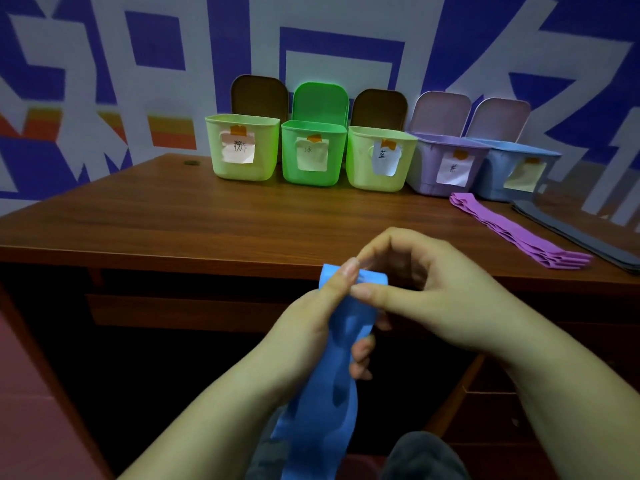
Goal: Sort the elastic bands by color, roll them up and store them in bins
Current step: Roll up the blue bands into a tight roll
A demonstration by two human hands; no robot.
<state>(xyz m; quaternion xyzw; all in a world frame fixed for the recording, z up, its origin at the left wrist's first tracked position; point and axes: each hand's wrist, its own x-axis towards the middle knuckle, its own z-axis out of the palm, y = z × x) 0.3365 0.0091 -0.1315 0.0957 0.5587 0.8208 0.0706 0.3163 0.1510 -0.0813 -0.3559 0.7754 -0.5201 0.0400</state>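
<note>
A blue elastic band (pixel 320 393) hangs at the frame's 6 o'clock, its top end folded over. A stack of purple bands (pixel 519 232) lies flat at 3 o'clock, grey bands (pixel 581 233) just beside it. Five open, labelled bins (pixel 377 157) line up at 12 o'clock.

A brown wooden desk (pixel 145 216) stood against a wall (pixel 114 81) painted with large blue and white shapes and orange stripes at the left. A small dark round object (pixel 189 163) lay near the desk's back left edge. Pink floor (pixel 24 393) showed at the lower left.
</note>
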